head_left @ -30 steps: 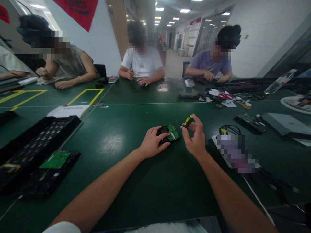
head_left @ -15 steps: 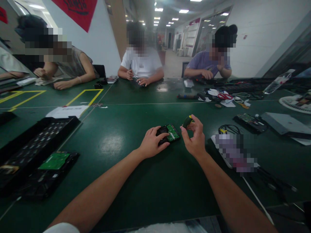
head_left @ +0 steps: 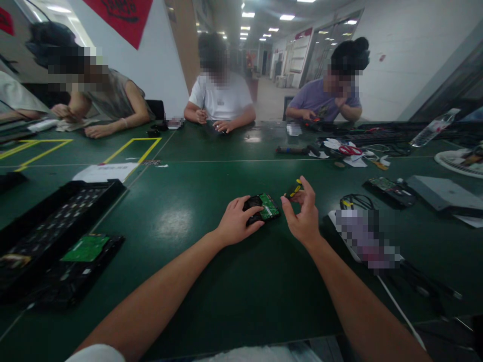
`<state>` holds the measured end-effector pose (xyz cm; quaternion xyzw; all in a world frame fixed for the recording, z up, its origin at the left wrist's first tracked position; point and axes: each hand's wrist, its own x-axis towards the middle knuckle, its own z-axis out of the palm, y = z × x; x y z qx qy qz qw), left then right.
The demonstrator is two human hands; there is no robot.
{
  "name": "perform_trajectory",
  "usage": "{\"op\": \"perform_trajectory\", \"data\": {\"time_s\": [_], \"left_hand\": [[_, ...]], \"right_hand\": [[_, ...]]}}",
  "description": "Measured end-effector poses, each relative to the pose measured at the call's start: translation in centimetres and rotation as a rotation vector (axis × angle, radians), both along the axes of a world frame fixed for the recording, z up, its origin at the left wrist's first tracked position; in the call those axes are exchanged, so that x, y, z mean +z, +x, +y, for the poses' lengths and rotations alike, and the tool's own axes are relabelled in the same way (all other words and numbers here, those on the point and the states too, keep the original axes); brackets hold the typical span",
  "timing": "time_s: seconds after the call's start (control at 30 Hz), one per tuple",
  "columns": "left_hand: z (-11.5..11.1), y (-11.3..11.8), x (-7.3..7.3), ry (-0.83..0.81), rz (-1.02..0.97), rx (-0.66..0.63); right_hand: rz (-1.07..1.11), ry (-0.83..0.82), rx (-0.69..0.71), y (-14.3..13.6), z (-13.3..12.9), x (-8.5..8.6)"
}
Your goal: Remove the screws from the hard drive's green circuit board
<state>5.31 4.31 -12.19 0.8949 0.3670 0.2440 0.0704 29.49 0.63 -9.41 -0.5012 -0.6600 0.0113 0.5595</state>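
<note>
A hard drive (head_left: 269,205) lies on the green table, its green circuit board facing up. Across its left part rests my left hand (head_left: 238,221), fingers curled over the black casing and gripping it. Just right of the drive, my right hand (head_left: 302,216) pinches a short screwdriver (head_left: 293,189) between thumb and fingers. Its dark handle shows yellow marks and tilts up to the right. The tip is too small or hidden to make out.
At left are a long black tray (head_left: 64,216) and a second green-boarded drive (head_left: 86,249). On the right lie another drive (head_left: 388,190), a grey box (head_left: 445,196), a black cable (head_left: 356,201) and a blurred-out device (head_left: 364,239). Co-workers sit across the table.
The screwdriver handle has turned in my right hand and now shows more yellow. My left hand and the hard drive have stayed put. The co-worker at right has shifted their hands.
</note>
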Motion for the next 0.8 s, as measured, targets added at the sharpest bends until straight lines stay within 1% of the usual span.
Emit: {"op": "perform_trajectory", "data": {"time_s": [0.1,0.27,0.33,0.5,0.67,0.8], "left_hand": [[0.05,-0.01,-0.09,0.001,-0.002,0.008],[0.06,-0.04,0.02,0.009,0.003,0.003],[0.05,-0.04,0.08,0.007,0.006,0.004],[0.07,-0.06,0.05,-0.001,0.006,0.009],[-0.04,-0.08,0.18,-0.011,0.001,0.009],[-0.03,-0.09,0.18,-0.008,-0.001,0.01]], "right_hand": [[0.031,-0.027,0.063,-0.05,0.03,0.01],[0.018,0.02,-0.022,0.1,0.26,-0.31],[0.014,0.019,-0.016,0.18,0.26,-0.37],[0.024,-0.011,0.055,0.12,0.09,-0.21],[0.008,0.042,-0.006,-0.05,0.18,-0.27],[-0.009,0.036,0.001,-0.03,0.19,-0.25]]}}
